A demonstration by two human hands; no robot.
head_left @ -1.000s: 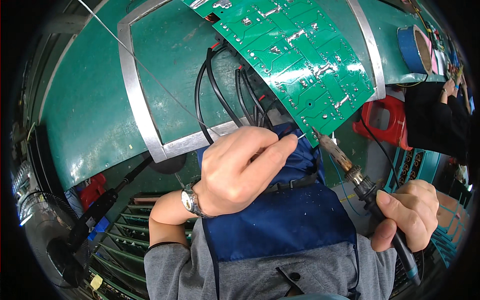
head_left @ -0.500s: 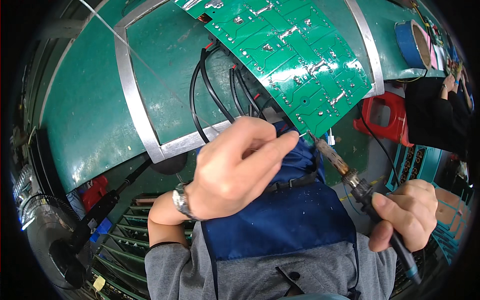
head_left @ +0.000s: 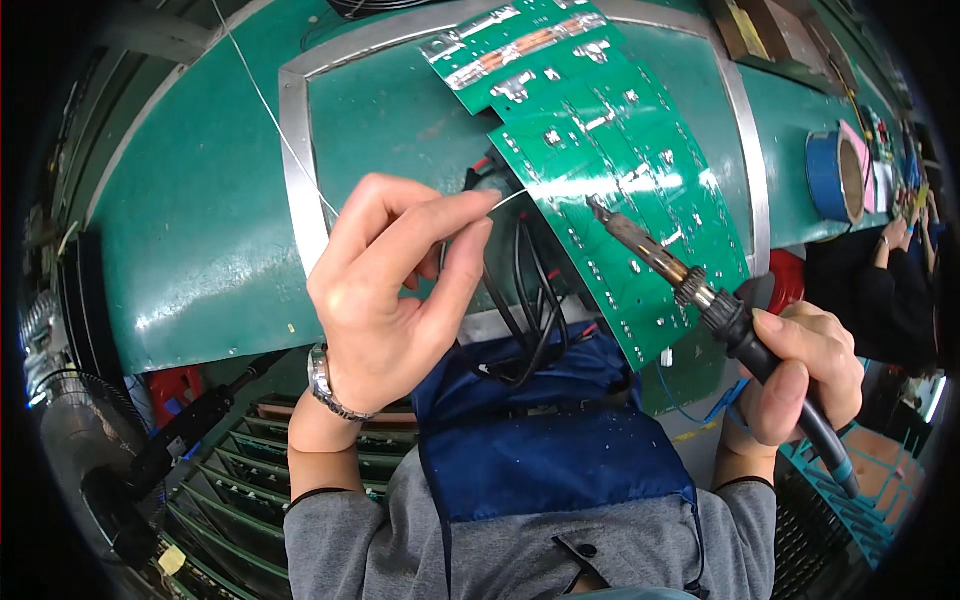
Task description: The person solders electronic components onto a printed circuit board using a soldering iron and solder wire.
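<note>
A large green circuit board (head_left: pixel 640 240) with many shiny solder joints lies over the bench's near edge, tilted. My left hand (head_left: pixel 390 265) pinches a thin strand of solder wire (head_left: pixel 512 197) between thumb and fingertips; its end reaches the board's left edge. The strand runs back up to the left behind the hand. In my right hand (head_left: pixel 815 375) is a soldering iron (head_left: pixel 745 335), gripped by its black handle, its darkened tip pointing up-left over the middle of the board. Whether the tip touches the board I cannot tell. Black cables (head_left: pixel 525 300) hang from beneath the board.
A metal frame (head_left: pixel 300 190) is set on the green bench (head_left: pixel 200 250). A blue tape roll (head_left: pixel 835 175) stands at the right, near another person's hands (head_left: pixel 893 235). Below left are a fan (head_left: pixel 85 460) and a green rack (head_left: pixel 250 470). A red stool (head_left: pixel 787 280) shows at right.
My left hand has moved up and left from the board's near corner with the solder wire. The iron's tip has shifted up over the board. The view shows more of the board's far end.
</note>
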